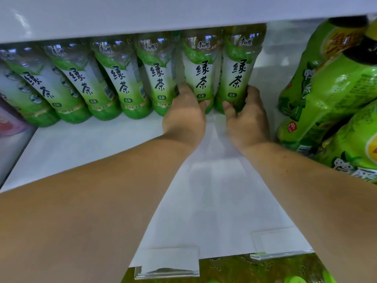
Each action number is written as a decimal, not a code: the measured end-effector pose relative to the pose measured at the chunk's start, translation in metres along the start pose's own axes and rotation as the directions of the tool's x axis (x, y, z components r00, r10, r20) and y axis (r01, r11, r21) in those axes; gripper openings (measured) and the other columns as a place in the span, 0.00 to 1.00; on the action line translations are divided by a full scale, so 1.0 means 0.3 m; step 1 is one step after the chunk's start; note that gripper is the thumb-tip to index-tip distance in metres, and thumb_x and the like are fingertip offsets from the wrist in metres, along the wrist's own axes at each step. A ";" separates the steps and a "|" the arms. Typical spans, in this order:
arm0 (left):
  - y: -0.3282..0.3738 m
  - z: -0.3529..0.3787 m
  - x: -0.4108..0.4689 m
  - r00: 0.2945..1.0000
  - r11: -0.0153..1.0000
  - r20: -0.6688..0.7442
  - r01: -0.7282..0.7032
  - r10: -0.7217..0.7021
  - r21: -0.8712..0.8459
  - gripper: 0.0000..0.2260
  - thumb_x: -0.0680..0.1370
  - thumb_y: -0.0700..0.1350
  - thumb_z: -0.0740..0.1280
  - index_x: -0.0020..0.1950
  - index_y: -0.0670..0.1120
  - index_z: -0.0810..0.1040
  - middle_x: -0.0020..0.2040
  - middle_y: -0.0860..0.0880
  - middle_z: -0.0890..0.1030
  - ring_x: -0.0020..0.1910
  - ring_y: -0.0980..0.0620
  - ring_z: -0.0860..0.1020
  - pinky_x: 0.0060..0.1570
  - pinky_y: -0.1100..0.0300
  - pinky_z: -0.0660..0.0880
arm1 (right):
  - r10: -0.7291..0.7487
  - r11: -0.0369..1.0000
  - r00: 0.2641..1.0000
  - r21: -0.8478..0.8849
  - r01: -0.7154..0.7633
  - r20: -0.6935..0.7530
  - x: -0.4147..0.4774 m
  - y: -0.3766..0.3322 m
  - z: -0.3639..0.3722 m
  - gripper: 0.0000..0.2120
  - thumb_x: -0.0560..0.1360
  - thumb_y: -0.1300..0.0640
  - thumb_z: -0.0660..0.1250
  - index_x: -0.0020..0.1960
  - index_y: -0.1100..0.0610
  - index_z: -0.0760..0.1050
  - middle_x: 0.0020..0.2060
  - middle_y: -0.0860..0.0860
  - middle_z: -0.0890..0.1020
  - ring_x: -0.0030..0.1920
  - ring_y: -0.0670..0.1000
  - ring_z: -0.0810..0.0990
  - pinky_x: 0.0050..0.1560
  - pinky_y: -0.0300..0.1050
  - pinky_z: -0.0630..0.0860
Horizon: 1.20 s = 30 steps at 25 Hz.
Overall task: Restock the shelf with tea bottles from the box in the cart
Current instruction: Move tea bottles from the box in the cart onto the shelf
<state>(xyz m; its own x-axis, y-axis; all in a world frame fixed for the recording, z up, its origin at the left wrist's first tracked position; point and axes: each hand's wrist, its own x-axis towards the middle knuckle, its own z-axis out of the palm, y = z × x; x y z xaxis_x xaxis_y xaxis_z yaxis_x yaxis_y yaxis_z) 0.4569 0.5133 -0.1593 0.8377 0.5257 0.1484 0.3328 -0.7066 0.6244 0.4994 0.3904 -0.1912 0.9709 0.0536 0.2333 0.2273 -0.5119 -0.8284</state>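
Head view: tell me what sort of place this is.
Most likely a shop's drinks aisle: a white shelf holds a row of identical green tea bottles, with clear price-tag holders on its front edge and shrink-wrapped multipacks stacked alongside.

The upper shelf board (142, 15) hides the caps of all the tea bottles (122, 78) beneath it; below that board the left hand (184, 115) and right hand (244, 119) cover two bottle bases, and the picture's right edge crops the bright green bottles (330, 88)
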 end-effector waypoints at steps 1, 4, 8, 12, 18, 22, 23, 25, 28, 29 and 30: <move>-0.002 -0.001 0.002 1.000 1.000 0.007 -0.001 0.001 0.005 0.22 0.82 0.53 0.67 0.69 0.41 0.67 0.57 0.43 0.81 0.56 0.40 0.80 0.43 0.56 0.67 | -0.001 1.000 1.000 0.008 0.001 -0.009 0.001 0.001 0.001 0.24 0.78 0.51 0.69 0.70 0.55 0.68 0.61 0.53 0.80 0.60 0.56 0.79 0.58 0.52 0.76; -0.004 -0.008 0.001 1.000 0.999 0.027 -0.010 0.009 0.038 0.23 0.82 0.53 0.67 0.70 0.41 0.66 0.57 0.42 0.81 0.57 0.40 0.80 0.44 0.55 0.66 | -0.004 1.000 1.000 0.015 0.004 -0.025 0.002 0.005 0.002 0.24 0.77 0.50 0.70 0.70 0.54 0.69 0.60 0.52 0.81 0.58 0.54 0.79 0.57 0.51 0.77; -0.006 -0.019 -0.014 0.999 0.998 0.034 -0.035 0.034 0.043 0.21 0.82 0.52 0.66 0.68 0.40 0.66 0.57 0.41 0.80 0.56 0.39 0.79 0.44 0.55 0.68 | -0.015 1.000 0.999 0.016 0.015 -0.037 0.001 0.006 0.001 0.23 0.77 0.50 0.70 0.69 0.54 0.70 0.58 0.52 0.81 0.57 0.54 0.80 0.55 0.47 0.77; -0.001 -0.036 -0.037 0.999 0.999 0.042 -0.031 0.031 0.010 0.21 0.80 0.50 0.67 0.68 0.40 0.67 0.53 0.44 0.78 0.54 0.40 0.79 0.43 0.56 0.68 | 0.015 1.000 1.000 -0.009 -0.015 -0.017 0.006 0.009 -0.003 0.23 0.77 0.49 0.70 0.69 0.55 0.70 0.59 0.53 0.81 0.57 0.55 0.79 0.52 0.41 0.72; -0.024 -0.100 -0.090 0.993 0.969 0.104 0.082 -0.060 -0.232 0.18 0.78 0.50 0.68 0.65 0.44 0.72 0.52 0.46 0.81 0.52 0.44 0.78 0.43 0.60 0.68 | 0.207 0.966 0.974 0.138 -0.219 0.092 -0.022 -0.029 -0.046 0.18 0.78 0.49 0.70 0.64 0.54 0.72 0.54 0.51 0.81 0.55 0.53 0.80 0.53 0.44 0.74; -0.035 -0.172 -0.155 0.962 0.922 0.220 0.228 -0.163 -0.314 0.22 0.80 0.59 0.64 0.69 0.49 0.72 0.50 0.53 0.77 0.50 0.48 0.74 0.44 0.60 0.66 | 0.345 0.876 0.925 0.301 -0.378 0.157 -0.123 -0.083 -0.092 0.17 0.79 0.50 0.69 0.66 0.53 0.74 0.56 0.50 0.80 0.51 0.48 0.78 0.50 0.41 0.75; -0.044 -0.197 -0.176 0.950 0.902 0.258 0.260 -0.176 -0.344 0.23 0.80 0.60 0.63 0.71 0.49 0.71 0.55 0.53 0.77 0.51 0.49 0.73 0.47 0.59 0.66 | 0.364 0.850 0.913 0.336 -0.406 0.183 -0.156 -0.099 -0.106 0.16 0.79 0.51 0.68 0.65 0.53 0.75 0.54 0.50 0.79 0.49 0.47 0.78 0.49 0.40 0.74; -0.069 -0.251 -0.225 0.930 0.860 0.318 0.307 -0.182 -0.407 0.24 0.80 0.61 0.63 0.72 0.50 0.71 0.56 0.54 0.77 0.51 0.51 0.75 0.50 0.58 0.68 | 0.388 0.813 0.893 0.371 -0.449 0.230 -0.229 -0.133 -0.138 0.10 0.80 0.52 0.68 0.60 0.51 0.78 0.52 0.51 0.81 0.50 0.51 0.78 0.55 0.46 0.75; -0.111 -0.327 -0.312 0.907 0.825 0.388 0.340 -0.162 -0.451 0.24 0.81 0.60 0.64 0.73 0.49 0.69 0.51 0.56 0.76 0.52 0.54 0.77 0.57 0.54 0.73 | 0.407 0.790 0.873 0.376 -0.484 0.267 -0.344 -0.177 -0.191 0.02 0.80 0.53 0.67 0.49 0.48 0.78 0.51 0.52 0.82 0.50 0.52 0.78 0.56 0.48 0.76; -0.125 -0.349 -0.341 0.902 0.815 0.407 0.344 -0.147 -0.467 0.24 0.81 0.59 0.64 0.74 0.49 0.68 0.52 0.57 0.76 0.53 0.56 0.77 0.58 0.54 0.73 | 0.412 0.785 0.867 0.375 -0.494 0.280 -0.380 -0.188 -0.204 0.02 0.80 0.52 0.67 0.48 0.47 0.78 0.52 0.52 0.82 0.50 0.52 0.78 0.55 0.46 0.75; -0.139 -0.374 -0.372 0.894 0.809 0.429 0.344 -0.127 -0.477 0.25 0.81 0.58 0.64 0.75 0.49 0.68 0.53 0.58 0.75 0.53 0.58 0.76 0.58 0.55 0.73 | 0.420 0.781 0.861 0.368 -0.505 0.288 -0.420 -0.204 -0.217 0.03 0.80 0.52 0.66 0.48 0.47 0.77 0.54 0.53 0.82 0.51 0.52 0.78 0.53 0.44 0.75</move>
<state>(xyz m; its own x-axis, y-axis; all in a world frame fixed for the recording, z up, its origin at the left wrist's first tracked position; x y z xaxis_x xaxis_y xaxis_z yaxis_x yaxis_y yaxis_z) 0.3009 0.5374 -0.1158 0.8925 0.3569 -0.2757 0.3505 -0.1644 0.9220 0.3584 0.3593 -0.1368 0.9526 0.0781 -0.2939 -0.2847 -0.1111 -0.9522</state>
